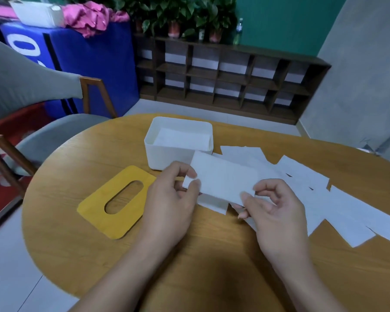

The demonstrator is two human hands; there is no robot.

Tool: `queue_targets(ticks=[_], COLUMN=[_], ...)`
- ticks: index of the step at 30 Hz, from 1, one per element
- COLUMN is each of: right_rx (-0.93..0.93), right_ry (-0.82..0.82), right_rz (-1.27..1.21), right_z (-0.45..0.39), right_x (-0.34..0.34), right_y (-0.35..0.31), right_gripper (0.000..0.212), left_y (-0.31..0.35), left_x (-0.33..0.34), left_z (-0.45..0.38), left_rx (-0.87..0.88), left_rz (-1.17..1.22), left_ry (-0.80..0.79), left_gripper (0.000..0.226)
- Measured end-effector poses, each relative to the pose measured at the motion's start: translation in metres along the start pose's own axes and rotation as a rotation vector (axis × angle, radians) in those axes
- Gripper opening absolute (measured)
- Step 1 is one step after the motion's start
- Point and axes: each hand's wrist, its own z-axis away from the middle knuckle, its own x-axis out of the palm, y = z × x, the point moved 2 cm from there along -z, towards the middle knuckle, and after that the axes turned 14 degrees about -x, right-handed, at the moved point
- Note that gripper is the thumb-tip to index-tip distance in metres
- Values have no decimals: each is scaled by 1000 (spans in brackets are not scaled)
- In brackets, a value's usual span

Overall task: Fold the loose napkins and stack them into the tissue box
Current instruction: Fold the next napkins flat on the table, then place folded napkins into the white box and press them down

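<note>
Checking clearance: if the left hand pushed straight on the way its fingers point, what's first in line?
Beyond the napkin the left hand pinches, probably the near wall of the tissue box; depth is unclear from one view.

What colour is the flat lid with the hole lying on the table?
The lid is yellow, seen best in the head view.

A: What does the person wear on the arms?
B: Nothing shows; both forearms are bare up to the frame's edge.
A: And the left hand (170, 199) and right hand (274, 212)?
B: Bare too, with short, unpainted nails
</note>
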Motion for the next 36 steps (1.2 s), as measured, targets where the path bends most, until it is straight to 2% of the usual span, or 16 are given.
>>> queue_targets(ticks=[4, 6, 9, 13, 16, 22, 25, 30, 32, 36], right_rx=[-122, -219, -389, -496, -595, -661, -627, -586, -549, -434], right_ry=[-24, -51, -145, -291, -342, -368, -369, -338, -316, -306], right_rz=[56, 111, 327, 578, 784, 928, 907, 766, 710, 617], right_z=[-31, -50, -78, -101, -105, -108, -108, -101, -91, -62], right_x=[28, 45, 70, 96, 102, 98, 95, 80, 68, 37], right_y=[-25, -33, -35, -23, -13, -3, 2, 2, -3, -3], right_gripper=[12, 13, 19, 21, 26, 49, 54, 35, 34, 28], left_y=[12, 13, 13, 5, -4, -10, -8, 4, 7, 6], left_x=[-15, -21, -28, -32, -29, -25, -23, -18, -10, 13], left_z=[-22, -36, -54, -74, -82, -85, -81, -69, -61, -40], left_rx=[81, 140, 174, 136, 121, 144, 173, 288, 344, 389], left_rz=[59, -38, -275, -444, -570, -675, -672, -532, -458, -392], left_ry=[120, 149, 209, 250, 261, 290, 302, 331, 287, 103], left_gripper=[23, 36, 53, 58, 64, 71, 65, 37, 30, 20])
